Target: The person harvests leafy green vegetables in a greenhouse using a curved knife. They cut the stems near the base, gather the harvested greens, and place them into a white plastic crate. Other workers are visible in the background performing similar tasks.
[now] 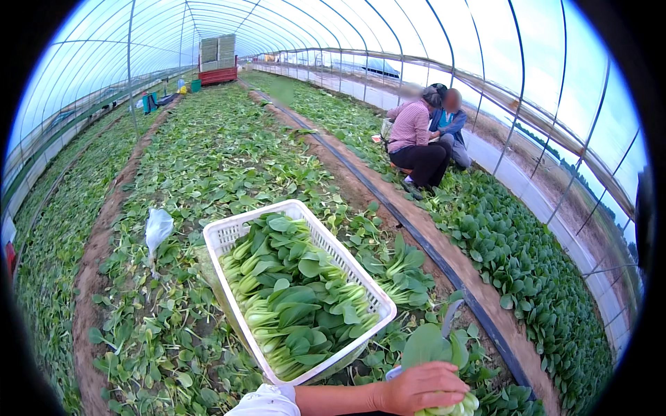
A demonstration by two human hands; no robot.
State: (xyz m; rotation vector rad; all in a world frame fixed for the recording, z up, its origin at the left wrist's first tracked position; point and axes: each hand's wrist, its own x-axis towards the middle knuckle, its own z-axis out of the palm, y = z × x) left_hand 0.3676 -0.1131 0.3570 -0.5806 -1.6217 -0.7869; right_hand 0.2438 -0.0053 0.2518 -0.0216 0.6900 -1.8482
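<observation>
Reaching in from the bottom edge, my left hand (pixel 424 390) has its fingers closed over a bunch of bok choy (pixel 450 408). Pale stem ends show under the fingers, and broad green leaves (pixel 424 346) rise behind the hand. A grey metal blade (pixel 450 316) sticks up beyond those leaves; what holds it is hidden. My right hand is out of view. Left of the bunch stands a white plastic crate (pixel 343 260) with slotted walls, filled with bok choy (pixel 291 307) laid in rows. More cut bok choy (pixel 406 270) lies on the ground by the crate's right side.
A black hose (pixel 385 203) runs along the dirt path. Uncut bok choy (pixel 530 270) grows on the right. Two people (pixel 416 125) crouch farther off. A white plastic bag (pixel 157 229) sits left; a red cart (pixel 217 76) with stacked crates stands far back.
</observation>
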